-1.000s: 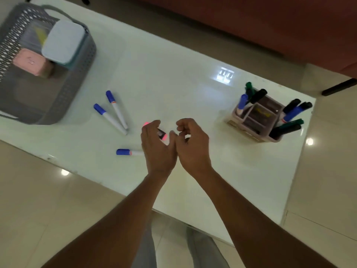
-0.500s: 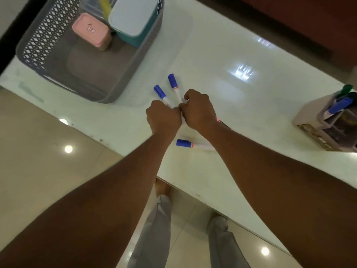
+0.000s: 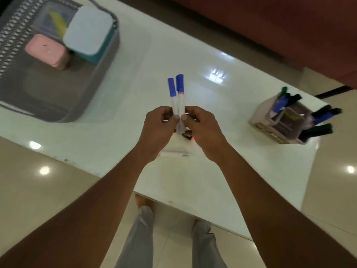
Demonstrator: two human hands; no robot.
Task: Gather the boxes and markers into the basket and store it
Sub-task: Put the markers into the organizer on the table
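Two blue-capped markers (image 3: 178, 97), earlier flat on the bench (image 3: 135, 89), now upright above it, pinched by curled fingers of left hand (image 3: 157, 130) and right hand (image 3: 202, 130); grey basket (image 3: 90, 97) at 10 o'clock.

A home living room is suggested, though an office lounge cannot be ruled out. A low, glossy white table (image 3: 193, 180) is seen from above, set on large polished beige floor tiles (image 3: 58, 200) in which ceiling lights are reflected. A reddish-brown upholstered seat (image 3: 280, 26), likely a sofa, is placed just beyond the table. Stationery is kept on the table: a desk organiser (image 3: 268, 126) filled with markers (image 3: 321, 118) and a grey plastic basket (image 3: 9, 39)
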